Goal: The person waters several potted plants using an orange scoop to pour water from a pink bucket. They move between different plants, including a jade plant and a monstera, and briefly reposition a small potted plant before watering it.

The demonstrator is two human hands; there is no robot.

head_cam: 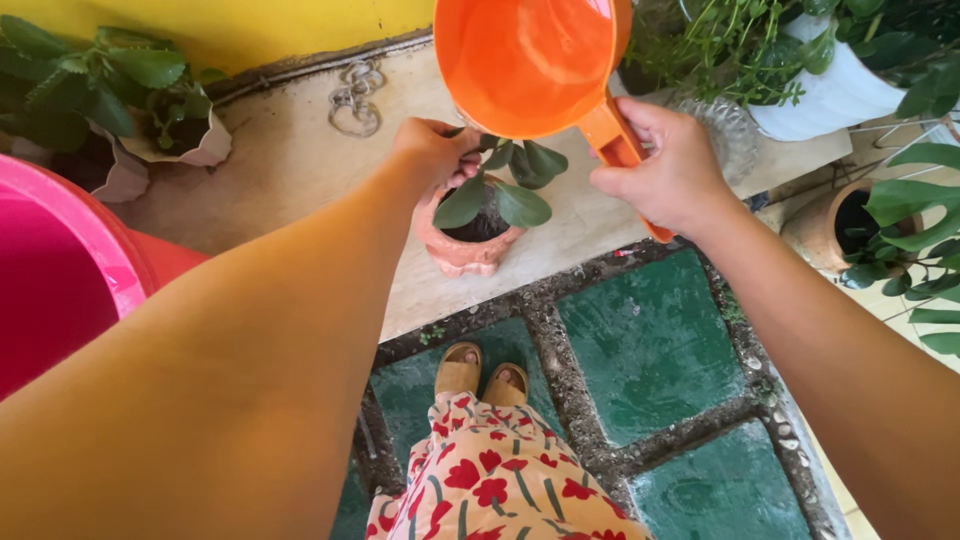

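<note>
Single view, worn on the head, looking steeply down over both forearms. Close range: left hand and right hand fill mid-frame above a stone ledge; feet on green paving directly below. No second view.

A big glossy pink plastic tub sat at the left, a white ribbed pot of trailing greenery stood top right, and green stone floor tiles lay below beside tan sandals.
</note>
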